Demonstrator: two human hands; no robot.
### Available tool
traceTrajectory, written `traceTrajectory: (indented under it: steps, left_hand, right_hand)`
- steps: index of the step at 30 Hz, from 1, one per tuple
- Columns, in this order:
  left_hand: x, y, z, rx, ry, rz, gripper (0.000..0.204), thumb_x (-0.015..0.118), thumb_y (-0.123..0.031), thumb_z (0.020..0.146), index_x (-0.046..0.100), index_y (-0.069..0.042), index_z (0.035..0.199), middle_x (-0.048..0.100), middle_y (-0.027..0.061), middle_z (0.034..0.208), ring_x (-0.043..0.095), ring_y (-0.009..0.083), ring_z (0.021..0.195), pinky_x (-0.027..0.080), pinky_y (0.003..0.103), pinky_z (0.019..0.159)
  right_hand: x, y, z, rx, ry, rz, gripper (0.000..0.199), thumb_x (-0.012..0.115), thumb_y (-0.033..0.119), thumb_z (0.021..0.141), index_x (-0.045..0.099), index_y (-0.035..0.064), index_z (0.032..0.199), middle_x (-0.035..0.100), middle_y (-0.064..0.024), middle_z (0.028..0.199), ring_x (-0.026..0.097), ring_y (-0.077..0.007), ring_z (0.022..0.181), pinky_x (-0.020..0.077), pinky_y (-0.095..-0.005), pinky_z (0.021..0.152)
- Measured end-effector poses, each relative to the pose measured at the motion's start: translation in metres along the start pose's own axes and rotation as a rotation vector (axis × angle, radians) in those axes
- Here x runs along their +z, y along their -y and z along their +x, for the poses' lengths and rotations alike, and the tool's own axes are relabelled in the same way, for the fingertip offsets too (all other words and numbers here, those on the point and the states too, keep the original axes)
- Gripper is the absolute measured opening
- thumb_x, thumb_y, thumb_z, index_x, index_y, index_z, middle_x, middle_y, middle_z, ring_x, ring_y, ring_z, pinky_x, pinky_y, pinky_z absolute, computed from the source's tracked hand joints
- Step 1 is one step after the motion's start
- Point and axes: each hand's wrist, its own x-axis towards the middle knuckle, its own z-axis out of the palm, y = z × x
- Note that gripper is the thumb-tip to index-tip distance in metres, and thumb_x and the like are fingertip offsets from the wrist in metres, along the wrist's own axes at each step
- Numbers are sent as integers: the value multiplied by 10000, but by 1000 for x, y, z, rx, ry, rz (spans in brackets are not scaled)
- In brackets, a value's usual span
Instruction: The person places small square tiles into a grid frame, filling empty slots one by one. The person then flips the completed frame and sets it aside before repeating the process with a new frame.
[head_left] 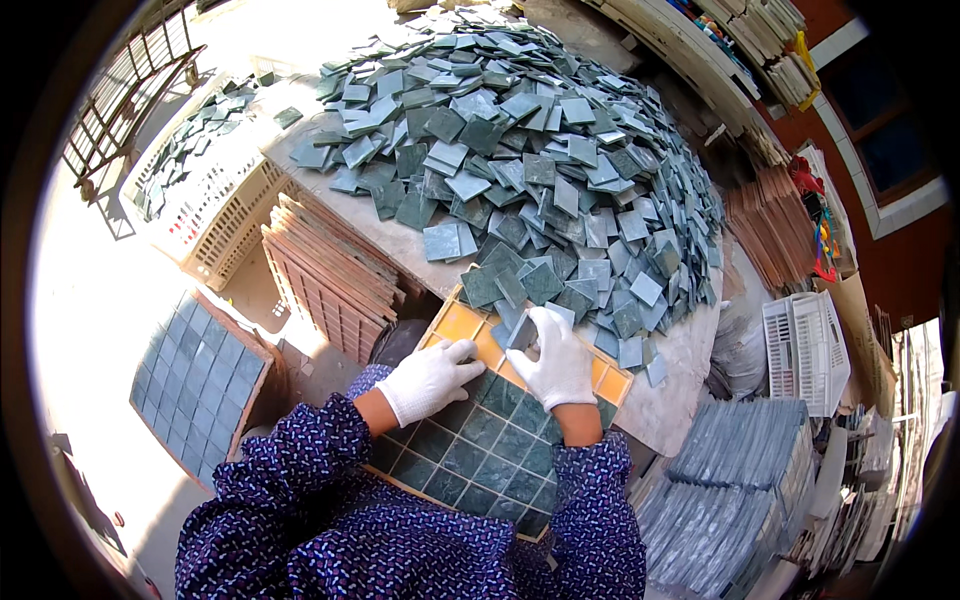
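Note:
A yellow gridded tray point(460, 322) lies in front of me, its nearer cells filled with square green stone tiles point(465, 457). The yellow cells of its far row still show bare in places. My left hand point(428, 382), in a white knit glove, rests over the tray's left side, thumb and forefinger apart with nothing seen between them. My right hand point(553, 365), gloved too, pinches a small stone tile point(523, 333) above the far row. Just beyond the tray, a big heap of loose green tiles point(530, 170) spreads over the pale table point(690, 375).
Reddish-brown trays point(325, 280) stand stacked at left, near a cream plastic crate point(235, 225). A tile-filled panel point(200, 385) leans at far left. Wrapped bundles point(735, 480) sit at lower right, below a white crate point(805, 350). More brown trays point(770, 230) stand at right.

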Motion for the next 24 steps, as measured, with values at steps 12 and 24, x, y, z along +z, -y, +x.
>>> traceTrajectory:
  steps: [12,24]
  left_hand:
    - [-17,-6,-58,-198,-347,-10,403,694,-125,761,592,-44,1141,533,139,1232,552,331,1043,480,401,886]
    - [-12,19,-59,-244,-485,-150,355,662,-101,791,606,-33,1135,583,141,1182,553,337,1091,458,396,948]
  right_hand:
    - [44,41,-8,-129,-19,90,566,739,303,762,522,72,1230,591,-158,1103,586,-340,1028,491,-422,867]
    - [63,57,-14,-211,97,-13,514,778,214,718,546,72,1154,564,-116,1124,528,-320,1097,440,-409,936]
